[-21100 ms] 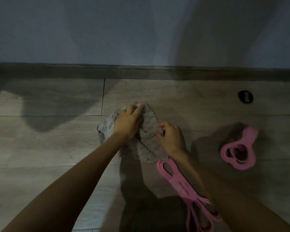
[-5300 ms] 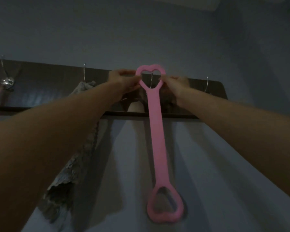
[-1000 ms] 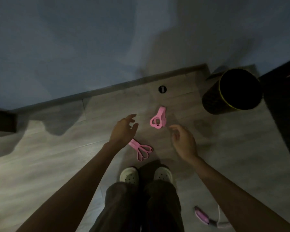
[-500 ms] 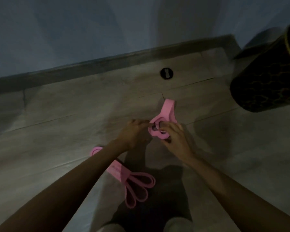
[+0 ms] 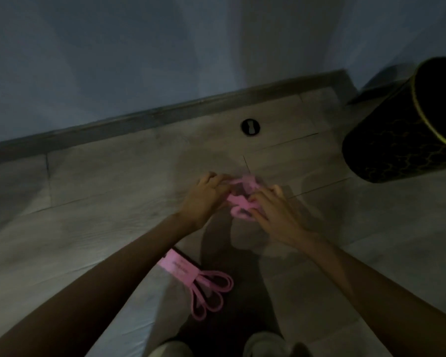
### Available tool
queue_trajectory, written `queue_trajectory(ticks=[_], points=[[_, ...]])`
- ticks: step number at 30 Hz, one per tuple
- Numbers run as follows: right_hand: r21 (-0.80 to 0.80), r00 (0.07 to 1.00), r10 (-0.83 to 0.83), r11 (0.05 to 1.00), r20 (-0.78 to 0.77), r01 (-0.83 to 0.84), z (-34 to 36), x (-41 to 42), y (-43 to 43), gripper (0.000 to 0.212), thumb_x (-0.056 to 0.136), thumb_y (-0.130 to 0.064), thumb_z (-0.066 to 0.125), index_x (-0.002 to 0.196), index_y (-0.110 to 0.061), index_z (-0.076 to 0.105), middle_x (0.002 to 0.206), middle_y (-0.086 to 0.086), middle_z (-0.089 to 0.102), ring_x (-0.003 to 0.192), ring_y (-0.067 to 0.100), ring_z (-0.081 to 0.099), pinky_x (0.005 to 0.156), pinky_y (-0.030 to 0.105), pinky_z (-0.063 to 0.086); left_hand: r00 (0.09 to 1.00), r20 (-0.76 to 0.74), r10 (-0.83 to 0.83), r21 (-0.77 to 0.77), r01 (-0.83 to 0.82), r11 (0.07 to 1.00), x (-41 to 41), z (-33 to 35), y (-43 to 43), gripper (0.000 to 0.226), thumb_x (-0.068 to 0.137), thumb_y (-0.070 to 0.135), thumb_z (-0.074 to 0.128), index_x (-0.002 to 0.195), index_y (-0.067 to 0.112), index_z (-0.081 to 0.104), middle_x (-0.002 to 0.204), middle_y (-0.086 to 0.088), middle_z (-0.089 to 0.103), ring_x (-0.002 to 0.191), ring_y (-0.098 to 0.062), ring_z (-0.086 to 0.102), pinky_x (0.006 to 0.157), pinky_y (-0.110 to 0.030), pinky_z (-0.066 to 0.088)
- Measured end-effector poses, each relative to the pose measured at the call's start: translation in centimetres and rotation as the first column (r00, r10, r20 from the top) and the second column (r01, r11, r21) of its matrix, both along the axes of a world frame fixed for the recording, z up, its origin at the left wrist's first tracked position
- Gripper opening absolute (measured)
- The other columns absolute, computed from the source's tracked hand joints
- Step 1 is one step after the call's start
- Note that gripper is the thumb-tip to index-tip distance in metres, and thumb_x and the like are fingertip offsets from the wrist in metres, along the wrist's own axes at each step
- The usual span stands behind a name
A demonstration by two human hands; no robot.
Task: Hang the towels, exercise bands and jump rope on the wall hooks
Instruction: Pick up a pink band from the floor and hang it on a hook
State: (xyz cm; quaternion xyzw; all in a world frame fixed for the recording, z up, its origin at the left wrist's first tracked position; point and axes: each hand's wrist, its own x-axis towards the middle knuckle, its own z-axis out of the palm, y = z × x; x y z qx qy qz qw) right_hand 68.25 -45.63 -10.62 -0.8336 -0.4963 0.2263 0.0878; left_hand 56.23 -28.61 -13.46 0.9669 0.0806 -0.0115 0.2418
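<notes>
A folded pink exercise band (image 5: 241,199) with looped ends is held between both hands just above the wooden floor. My left hand (image 5: 204,199) grips its left side with curled fingers. My right hand (image 5: 273,210) pinches its right side. The band is blurred and partly hidden by my fingers. A second pink exercise band (image 5: 198,279), a bundle of flat loops with a labelled sleeve, lies on the floor under my left forearm. The wall hooks, towels and jump rope are out of view.
A black bin with gold pattern (image 5: 407,130) stands at the right by the wall. A small black round fitting (image 5: 250,127) sits in the floor near the dark skirting board (image 5: 139,119). My light shoes (image 5: 264,343) show at the bottom edge.
Both hands have closed on the folded pink band and it looks slightly raised and bunched compared with half a second ago. One second ago both hands were open above the floor.
</notes>
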Motion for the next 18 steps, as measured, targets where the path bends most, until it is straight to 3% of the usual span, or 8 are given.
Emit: queue_trajectory(ticks=[3,7,11,14,18], points=[[0.012,0.988,-0.087,0.996,-0.125,0.089,6.6,-0.1,0.1,0.032,0.093,-0.029,0.044,0.119,-0.016,0.057,0.12,0.009,0.053,0.109,0.024,0.051,0.093,0.037,0.044,0.997,-0.007,-0.081,-0.033,0.081,0.996,0.5,8.2,1.2,0.044,0.089,0.041,0.034,0.111,0.017,0.063,0.121,-0.004,0.061,0.109,-0.021,0.05,0.091,-0.032,0.04],[0.094,0.958,-0.2,0.97,-0.208,0.223,17.7,-0.1,0.5,0.022,0.097,-0.021,0.042,0.102,-0.01,0.06,0.096,0.013,0.062,0.086,0.028,0.061,0.074,0.039,0.051,0.998,0.034,0.048,-0.243,-0.038,0.969,0.7,19.6,1.7,0.031,0.097,0.033,0.041,0.099,0.014,0.066,0.097,-0.004,0.069,0.09,-0.02,0.06,0.079,-0.028,0.043],[0.209,0.896,-0.29,0.905,-0.337,0.371,31.3,0.0,2.0,0.022,0.099,-0.016,0.04,0.089,-0.01,0.059,0.081,0.006,0.06,0.074,0.019,0.056,0.068,0.032,0.044,0.975,-0.019,0.221,-0.46,-0.205,0.864,0.8,32.7,1.3,0.019,0.097,0.028,0.046,0.088,0.022,0.062,0.082,0.001,0.069,0.075,-0.013,0.063,0.072,-0.03,0.049],[0.274,0.898,-0.282,0.883,-0.338,0.381,41.7,0.1,2.6,0.024,0.098,-0.014,0.042,0.089,-0.001,0.061,0.079,0.017,0.066,0.07,0.02,0.056,0.064,0.03,0.038,0.958,-0.035,0.285,-0.531,-0.259,0.807,0.1,42.8,1.1,0.023,0.097,0.029,0.046,0.078,0.027,0.06,0.075,0.004,0.067,0.069,-0.013,0.061,0.068,-0.033,0.048],[0.379,0.911,-0.242,0.85,-0.335,0.366,56.1,-0.2,3.3,0.024,0.098,-0.017,0.043,0.092,-0.001,0.06,0.081,0.018,0.067,0.075,0.028,0.061,0.072,0.039,0.044,0.899,0.03,0.437,-0.713,-0.287,0.64,-0.6,57.5,0.7,0.011,0.093,0.021,0.054,0.083,0.022,0.06,0.073,-0.002,0.065,0.069,-0.019,0.064,0.073,-0.038,0.053]])
